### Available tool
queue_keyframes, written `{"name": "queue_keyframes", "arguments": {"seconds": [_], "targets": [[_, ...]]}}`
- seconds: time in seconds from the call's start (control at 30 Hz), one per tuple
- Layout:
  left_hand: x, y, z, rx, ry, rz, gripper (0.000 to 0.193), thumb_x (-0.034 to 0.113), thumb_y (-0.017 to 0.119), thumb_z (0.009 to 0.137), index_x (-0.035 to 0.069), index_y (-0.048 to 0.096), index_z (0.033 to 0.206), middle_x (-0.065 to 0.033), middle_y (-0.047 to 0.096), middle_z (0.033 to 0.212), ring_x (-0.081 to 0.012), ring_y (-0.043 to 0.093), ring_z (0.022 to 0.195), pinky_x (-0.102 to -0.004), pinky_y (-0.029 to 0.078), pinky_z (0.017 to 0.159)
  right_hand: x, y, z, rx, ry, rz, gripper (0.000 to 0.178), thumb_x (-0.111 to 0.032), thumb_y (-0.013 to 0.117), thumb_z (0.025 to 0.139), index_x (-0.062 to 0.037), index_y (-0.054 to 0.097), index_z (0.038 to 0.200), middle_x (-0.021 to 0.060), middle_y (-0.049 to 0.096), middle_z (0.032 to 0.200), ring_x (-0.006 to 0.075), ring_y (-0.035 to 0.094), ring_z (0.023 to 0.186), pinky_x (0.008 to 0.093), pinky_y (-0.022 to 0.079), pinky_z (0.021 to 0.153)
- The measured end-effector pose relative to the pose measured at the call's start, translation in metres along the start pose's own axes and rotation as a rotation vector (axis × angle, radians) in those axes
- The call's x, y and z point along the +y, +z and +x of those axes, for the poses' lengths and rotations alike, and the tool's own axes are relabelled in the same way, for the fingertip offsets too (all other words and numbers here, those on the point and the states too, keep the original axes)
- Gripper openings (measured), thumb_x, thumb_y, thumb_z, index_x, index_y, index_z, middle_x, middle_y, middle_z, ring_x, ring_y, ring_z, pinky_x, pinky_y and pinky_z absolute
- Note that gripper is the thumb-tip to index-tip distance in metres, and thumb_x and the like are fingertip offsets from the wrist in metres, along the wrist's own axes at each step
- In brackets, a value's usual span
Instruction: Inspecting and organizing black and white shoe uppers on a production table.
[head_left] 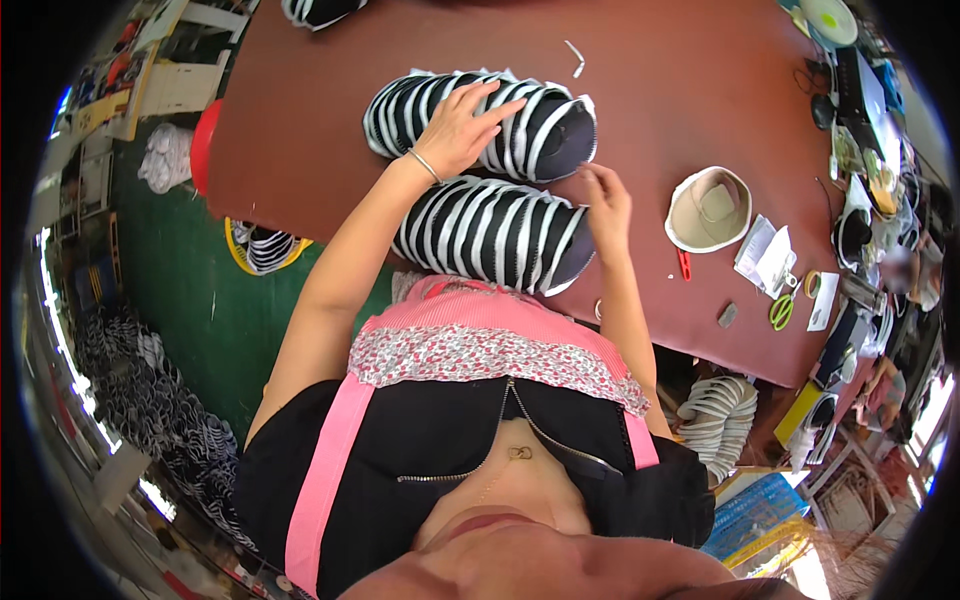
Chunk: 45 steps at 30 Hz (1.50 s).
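On the near side of the reddish-brown table (640, 110), two fat striped rolls lay side by side, long axes roughly left to right. I logged the upper roll (522, 135) as a tube of black and white bands, ridged, apparently fabric, with a dark, flat, rounded right end. The lower roll (485, 232) matched it, just beside it on the wearer's side, close to the pink apron (480, 300).

I saw the left hand (458, 132) resting on top of the upper roll, fingers spread across the bands. The right hand (608, 205) was by the rolls' right ends, fingers curled, thumb and forefinger close together; I couldn't tell whether they pinched anything.

Tabletop looked smooth, slightly glossy. To the right I noted a beige bowl-shaped piece (682, 215) with a pale rim, a small red tool (684, 263), loose papers (757, 247) and green-handled scissors (781, 313). Green floor (185, 265) showed left, with a yellow-rimmed container (236, 250) of striped pieces; a pale coiled bundle (718, 420) sat below the right side.

The near edge passed by the lower roll; whether it overhung, I couldn't tell. A strip of tabletop separated right hand and bowl-shaped piece, and more tabletop ran beyond the upper roll.
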<state>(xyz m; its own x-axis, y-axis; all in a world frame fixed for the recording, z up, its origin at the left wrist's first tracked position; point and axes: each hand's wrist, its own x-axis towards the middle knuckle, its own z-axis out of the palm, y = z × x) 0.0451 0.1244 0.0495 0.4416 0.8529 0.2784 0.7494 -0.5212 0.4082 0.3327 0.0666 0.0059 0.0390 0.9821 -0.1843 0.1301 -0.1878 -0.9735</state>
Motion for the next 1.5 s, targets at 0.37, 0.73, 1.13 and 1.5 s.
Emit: {"name": "queue_keyframes", "arguments": {"seconds": [0.37,0.73,1.13,1.5], "targets": [[-0.084,-0.011,-0.215,0.229,-0.720,-0.489,0.043,0.021,0.073,0.093,0.007,0.063,0.133,-0.0135,0.067,0.121,-0.0254,0.065,0.112,-0.0367,0.052,0.094,0.049,-0.018,-0.099,0.245,0.236,0.058,0.020,-0.013,0.062,0.101,0.0023,0.070,0.111,0.0059,0.073,0.096,0.0088,0.062,0.083,0.0228,0.048,0.073],[-0.020,-0.034,-0.207,0.006,-0.140,0.018,0.060,0.007,0.061,0.089,0.018,0.052,0.147,-0.0123,0.052,0.141,-0.0345,0.052,0.127,-0.0463,0.042,0.109,0.040,0.010,-0.128,0.212,0.115,-0.203,0.022,-0.008,0.059,0.100,0.0069,0.066,0.115,0.0046,0.068,0.094,0.0085,0.061,0.086,0.0249,0.049,0.078],[0.026,-0.010,-0.184,0.143,-0.205,0.069,0.057,0.049,0.073,0.085,0.004,0.065,0.118,-0.0182,0.058,0.131,-0.0378,0.052,0.123,-0.0502,0.040,0.104,0.046,0.025,-0.172,0.353,0.047,-0.190,0.019,-0.013,0.065,0.098,0.0025,0.070,0.109,0.0092,0.073,0.092,0.0136,0.068,0.085,0.0276,0.053,0.078],[0.045,-0.009,-0.148,-0.057,0.220,0.016,0.053,0.007,0.056,0.087,0.023,0.060,0.138,-0.0160,0.048,0.145,-0.0346,0.047,0.133,-0.0529,0.034,0.114,0.044,0.035,-0.202,0.458,0.048,-0.228,0.020,-0.014,0.064,0.098,0.0020,0.071,0.107,0.0148,0.073,0.096,0.0201,0.072,0.088,0.0323,0.055,0.081]]}}
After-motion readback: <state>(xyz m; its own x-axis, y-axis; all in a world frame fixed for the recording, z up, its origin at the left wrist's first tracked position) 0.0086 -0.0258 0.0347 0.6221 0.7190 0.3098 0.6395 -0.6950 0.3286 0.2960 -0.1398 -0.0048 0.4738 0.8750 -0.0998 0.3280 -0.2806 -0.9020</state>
